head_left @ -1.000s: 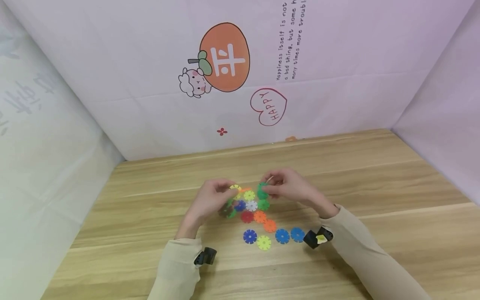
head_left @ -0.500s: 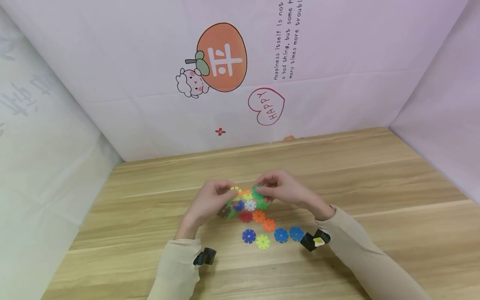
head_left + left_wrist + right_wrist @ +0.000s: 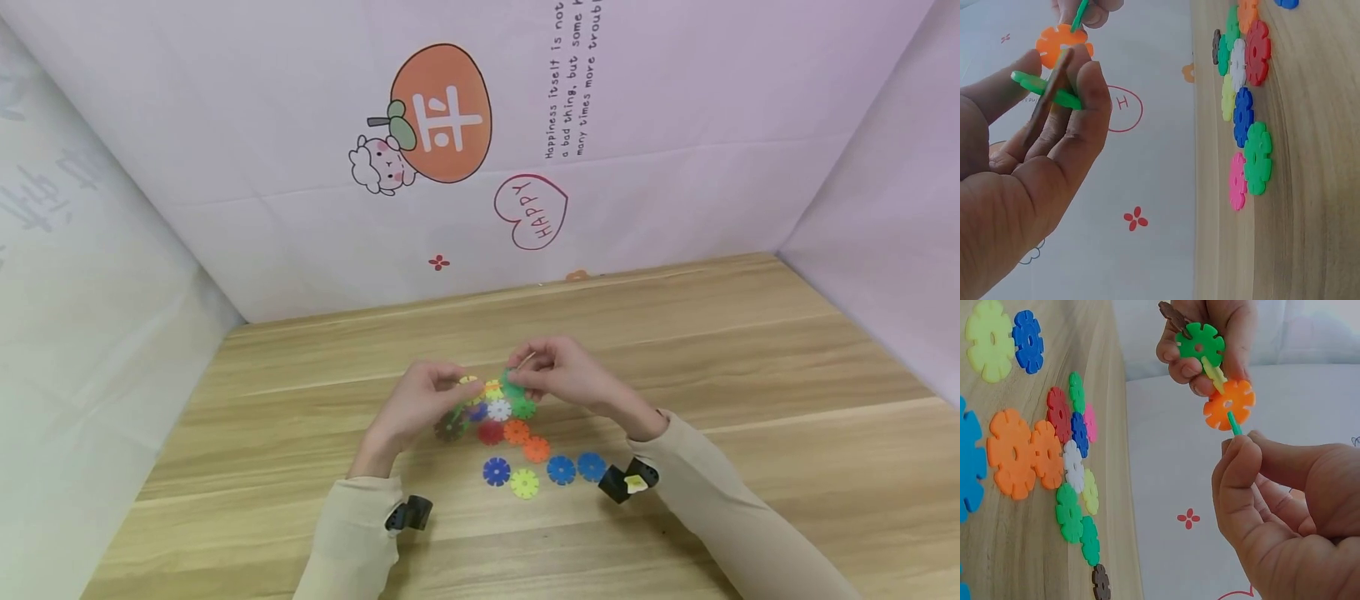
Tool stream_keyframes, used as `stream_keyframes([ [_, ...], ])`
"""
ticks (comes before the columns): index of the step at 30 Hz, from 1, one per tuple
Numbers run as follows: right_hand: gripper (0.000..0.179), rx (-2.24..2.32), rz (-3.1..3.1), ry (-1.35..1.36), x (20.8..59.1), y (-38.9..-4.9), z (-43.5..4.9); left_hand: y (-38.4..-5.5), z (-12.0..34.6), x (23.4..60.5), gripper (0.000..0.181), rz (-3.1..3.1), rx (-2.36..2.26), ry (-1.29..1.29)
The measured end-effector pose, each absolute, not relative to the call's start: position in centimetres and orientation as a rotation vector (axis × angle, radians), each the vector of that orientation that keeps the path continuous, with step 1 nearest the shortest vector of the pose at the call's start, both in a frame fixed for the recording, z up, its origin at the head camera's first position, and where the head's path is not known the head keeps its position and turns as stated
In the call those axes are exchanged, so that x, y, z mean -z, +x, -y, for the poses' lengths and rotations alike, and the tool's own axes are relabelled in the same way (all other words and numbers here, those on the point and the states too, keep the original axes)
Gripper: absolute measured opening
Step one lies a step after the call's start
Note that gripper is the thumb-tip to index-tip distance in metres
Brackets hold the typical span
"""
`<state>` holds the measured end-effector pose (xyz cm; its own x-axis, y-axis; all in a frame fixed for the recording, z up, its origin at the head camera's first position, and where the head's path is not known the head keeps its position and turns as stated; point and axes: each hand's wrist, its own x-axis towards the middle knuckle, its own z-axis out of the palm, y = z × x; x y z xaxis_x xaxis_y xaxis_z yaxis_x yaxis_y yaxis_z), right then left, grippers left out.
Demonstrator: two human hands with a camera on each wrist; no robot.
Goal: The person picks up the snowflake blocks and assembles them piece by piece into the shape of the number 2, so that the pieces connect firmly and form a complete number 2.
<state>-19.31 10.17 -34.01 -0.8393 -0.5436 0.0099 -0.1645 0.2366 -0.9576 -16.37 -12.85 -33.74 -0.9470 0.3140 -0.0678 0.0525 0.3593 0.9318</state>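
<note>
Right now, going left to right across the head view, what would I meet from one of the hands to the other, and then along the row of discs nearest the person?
Between hands: left hand → orange disc → green disc → right hand.
Nearest row: dark blue disc → yellow disc → lighter blue disc → second lighter blue disc.

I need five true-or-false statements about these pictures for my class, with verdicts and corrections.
1. The right hand pinches a green notched plastic disc. True.
2. The left hand holds nothing. False: it holds a cluster of joined notched plastic discs.
3. A white notched plastic disc lies on the wood-grain table. True.
4. The printed heart on the white backdrop is blue. False: its outline is red.
5. Both sleeves are beige. True.
</note>
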Motion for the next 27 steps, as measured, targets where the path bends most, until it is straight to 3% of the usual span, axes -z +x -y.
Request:
stream_keyframes([
  [27, 0.011, 1.658, -2.302, -0.747, 33.80, -19.15, -9.90, -16.29, 12.25, 33.96, 0.023, -2.384, -1.587, 0.397],
])
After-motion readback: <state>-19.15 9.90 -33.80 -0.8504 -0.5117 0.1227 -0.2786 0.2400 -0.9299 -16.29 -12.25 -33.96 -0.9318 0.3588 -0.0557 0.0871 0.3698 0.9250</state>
